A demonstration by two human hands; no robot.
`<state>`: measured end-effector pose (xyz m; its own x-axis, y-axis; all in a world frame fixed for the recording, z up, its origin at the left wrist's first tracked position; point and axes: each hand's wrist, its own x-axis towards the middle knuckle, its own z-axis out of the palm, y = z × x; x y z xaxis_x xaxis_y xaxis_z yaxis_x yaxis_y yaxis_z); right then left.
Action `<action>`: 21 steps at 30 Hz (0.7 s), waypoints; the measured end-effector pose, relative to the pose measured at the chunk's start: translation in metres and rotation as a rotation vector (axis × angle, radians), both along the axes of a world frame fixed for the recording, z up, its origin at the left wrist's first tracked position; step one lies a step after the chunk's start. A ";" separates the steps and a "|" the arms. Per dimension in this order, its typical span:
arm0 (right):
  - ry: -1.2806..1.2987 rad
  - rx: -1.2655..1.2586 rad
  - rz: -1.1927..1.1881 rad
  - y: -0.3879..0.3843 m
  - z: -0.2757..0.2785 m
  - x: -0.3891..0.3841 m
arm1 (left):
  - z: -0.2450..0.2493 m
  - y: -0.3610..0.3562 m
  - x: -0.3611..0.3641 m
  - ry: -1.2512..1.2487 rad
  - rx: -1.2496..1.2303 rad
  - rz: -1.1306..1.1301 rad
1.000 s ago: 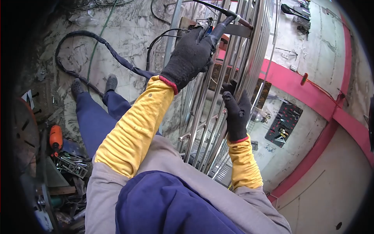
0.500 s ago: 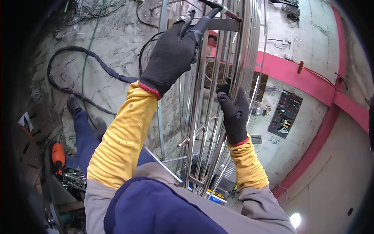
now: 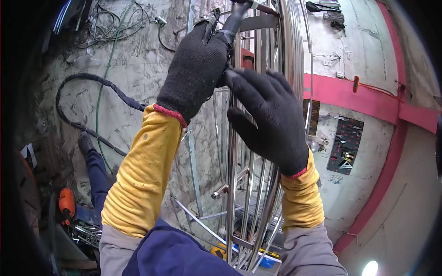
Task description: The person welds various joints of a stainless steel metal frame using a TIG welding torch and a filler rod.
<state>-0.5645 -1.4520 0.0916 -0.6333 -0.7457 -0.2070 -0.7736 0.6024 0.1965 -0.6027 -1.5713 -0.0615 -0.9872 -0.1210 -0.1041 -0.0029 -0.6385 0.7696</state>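
Observation:
My left hand, in a black glove with worn grey fingertips, is closed at the upper centre, left of a tall bundle of shiny metal bars. What its curled fingers hold is hidden; a dark rod-like piece shows just beyond the fingertips. A flat grey strip crosses the bars below that piece. My right hand, also black-gloved, is spread in front of the bars, its fingertips close to the left hand's lower side. Nothing shows in it.
A black-sleeved hose loops on the stained floor at left, beside a thin green hose. An orange tool lies lower left. At right are a pink beam and a black tool board. A person's leg shows at left.
My right hand has left the bars and risen toward the left hand, its fingers now spread. My left hand has shifted slightly left and down in view.

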 end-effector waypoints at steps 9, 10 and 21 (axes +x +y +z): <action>0.073 -0.274 0.038 0.005 -0.016 -0.016 | -0.009 0.021 -0.001 0.109 -0.065 0.125; 0.073 -0.274 0.038 0.006 -0.017 -0.017 | -0.009 0.024 -0.001 0.119 0.003 0.182; 0.098 -0.293 0.113 0.011 -0.021 -0.023 | 0.002 0.022 0.001 -0.064 0.257 0.042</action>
<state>-0.5879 -1.4415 0.0711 -0.5495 -0.8312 0.0849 -0.8246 0.5559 0.1047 -0.6018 -1.5496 -0.0597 -0.9723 -0.1235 -0.1984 -0.0154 -0.8133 0.5817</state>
